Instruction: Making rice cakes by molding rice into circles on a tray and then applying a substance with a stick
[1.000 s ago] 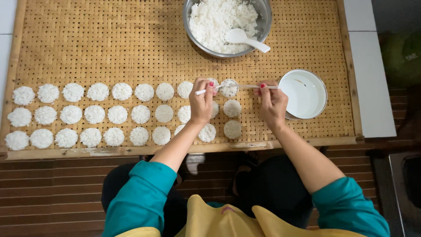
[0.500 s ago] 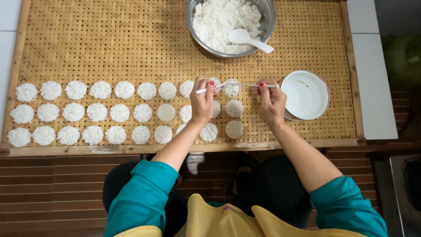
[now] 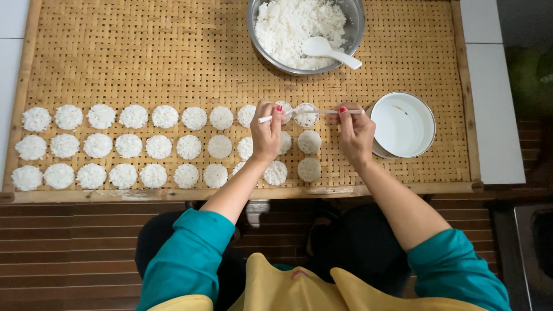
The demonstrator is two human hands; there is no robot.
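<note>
Barely shifted, both hands (image 3: pixel 311 129) pinch thin sticks over a round white rice disc (image 3: pixel 305 116).

On the woven tray (image 3: pixel 144 63), rows of rice discs (image 3: pixel 124 145) run toward nine o'clock, the bowl of rice (image 3: pixel 305 31) holding a spoon (image 3: pixel 328 50) sits at twelve, and the small bowl (image 3: pixel 402 124) sits at three.

Teal sleeves; yellow apron; dark trousers; red-painted nails.
</note>
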